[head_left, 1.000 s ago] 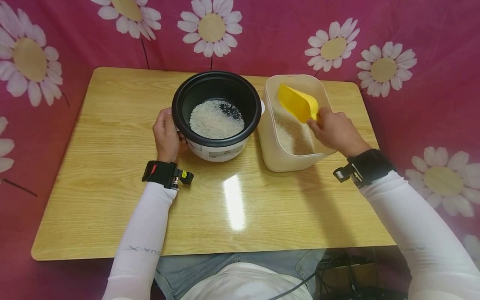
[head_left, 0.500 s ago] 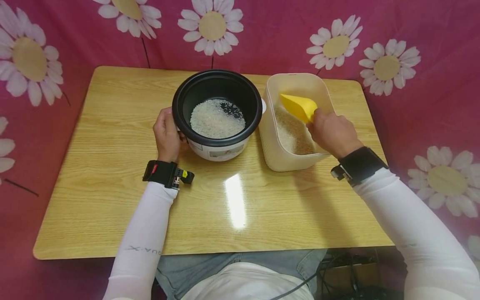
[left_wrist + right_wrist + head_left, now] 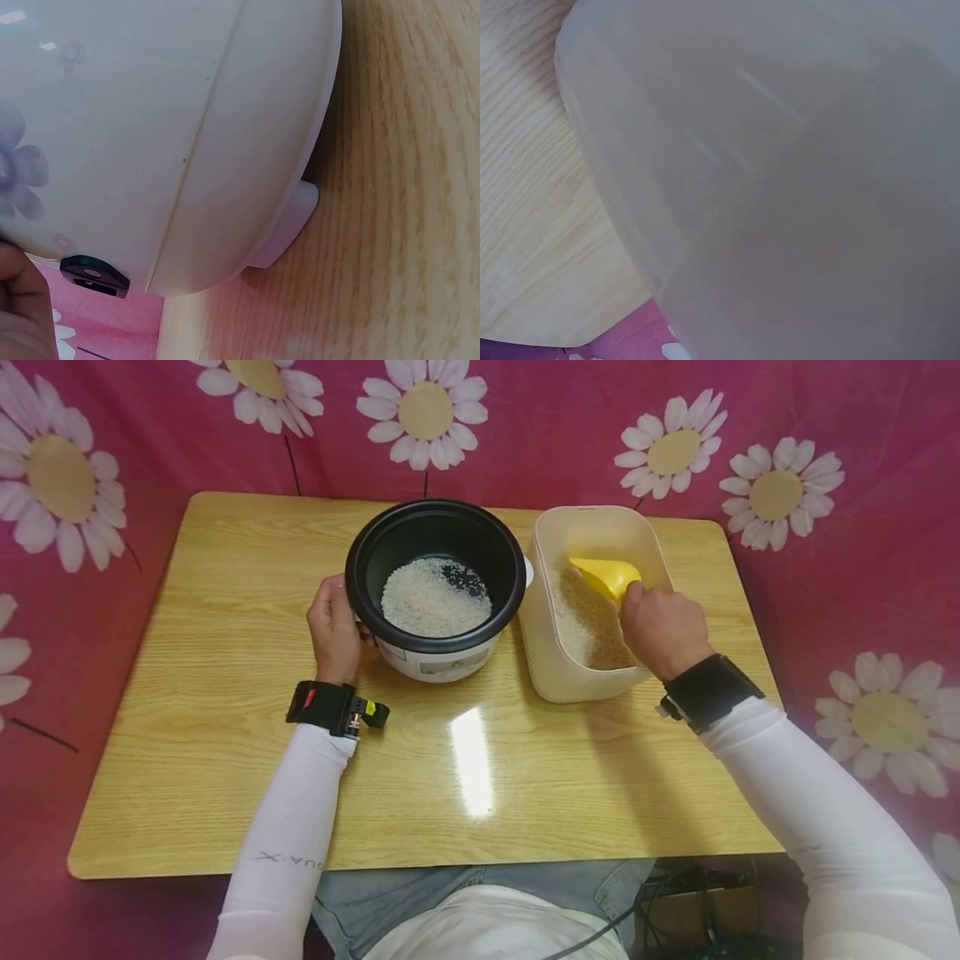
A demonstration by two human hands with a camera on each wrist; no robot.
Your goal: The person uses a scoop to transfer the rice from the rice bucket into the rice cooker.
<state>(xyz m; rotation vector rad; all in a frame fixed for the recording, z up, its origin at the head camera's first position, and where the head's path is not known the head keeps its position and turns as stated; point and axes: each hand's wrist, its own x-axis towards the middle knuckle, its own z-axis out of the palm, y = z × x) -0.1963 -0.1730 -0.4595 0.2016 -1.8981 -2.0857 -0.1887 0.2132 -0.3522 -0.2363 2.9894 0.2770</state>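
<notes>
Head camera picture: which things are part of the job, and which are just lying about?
Part of the job:
yellow scoop, held in the right hand
pale tub with rice inside
rice cooker, held by the left hand

Just around:
pink flowered backdrop
cables below the table
</notes>
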